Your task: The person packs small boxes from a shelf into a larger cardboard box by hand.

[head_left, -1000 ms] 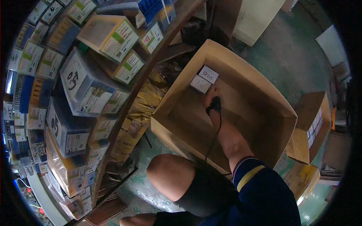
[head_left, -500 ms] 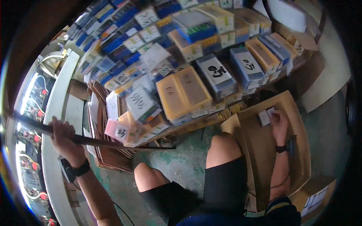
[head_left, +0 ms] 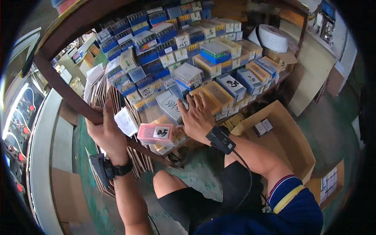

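Observation:
My left hand [head_left: 106,132] is wrapped round the dark brown metal post [head_left: 70,89] of a rack. Over the front of the stacked plastic boxes, my right hand [head_left: 197,119] spreads its fingers, with nothing visible in its grasp. Its fingertips lie at the edge between a clear box with a handwritten white label [head_left: 168,105] and an orange-lidded box [head_left: 218,94]; whether they press on either cannot be made out. Left of that hand, a pink box [head_left: 155,133] with a marked label sits at the shelf's front corner.
Several rows of blue and yellow drill-bit-style boxes [head_left: 184,41] fill the shelf. An open cardboard carton [head_left: 288,147] at the right holds two small boxes [head_left: 263,127]. Cardboard sheets [head_left: 102,94] stand behind the post; a white roll [head_left: 272,38] lies far right.
My right hand has left the cardboard carton and come up left over the shelf boxes. My left hand stays on the post. The view has swung, showing more of the rack.

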Demonstrator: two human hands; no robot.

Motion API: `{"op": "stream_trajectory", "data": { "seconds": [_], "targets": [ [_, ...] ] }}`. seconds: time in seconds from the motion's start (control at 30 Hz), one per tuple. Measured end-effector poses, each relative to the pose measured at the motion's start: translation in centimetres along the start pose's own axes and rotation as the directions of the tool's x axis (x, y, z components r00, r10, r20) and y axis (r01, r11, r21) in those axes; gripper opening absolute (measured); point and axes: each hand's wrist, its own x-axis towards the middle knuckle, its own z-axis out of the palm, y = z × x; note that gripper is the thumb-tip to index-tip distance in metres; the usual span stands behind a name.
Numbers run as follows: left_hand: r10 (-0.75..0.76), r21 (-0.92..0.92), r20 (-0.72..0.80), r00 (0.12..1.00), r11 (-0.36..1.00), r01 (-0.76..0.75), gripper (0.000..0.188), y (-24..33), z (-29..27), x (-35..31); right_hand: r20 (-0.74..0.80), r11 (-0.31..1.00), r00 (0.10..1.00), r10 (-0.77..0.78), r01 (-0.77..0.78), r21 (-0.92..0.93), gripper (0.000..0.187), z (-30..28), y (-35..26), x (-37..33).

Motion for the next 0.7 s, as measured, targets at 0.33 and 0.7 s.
{"op": "stream_trajectory", "data": {
  "seconds": [0.33,0.7],
  "targets": [
    [0.113,0.035,0.006,0.994,0.993,-0.114,0.026,-0.3,-0.5,-0.1,-0.141,0.997,0.989,-0.043,0.034,-0.063,0.075,0.2,-0.4,1.4],
    [-0.113,0.241,-0.007,0.994,0.964,0.111,0.035,-3.0,-3.5,0.9,-0.215,0.757,0.784,0.583,-0.428,0.493,0.075,-12.7,19.5,-19.6]
  ]
}}
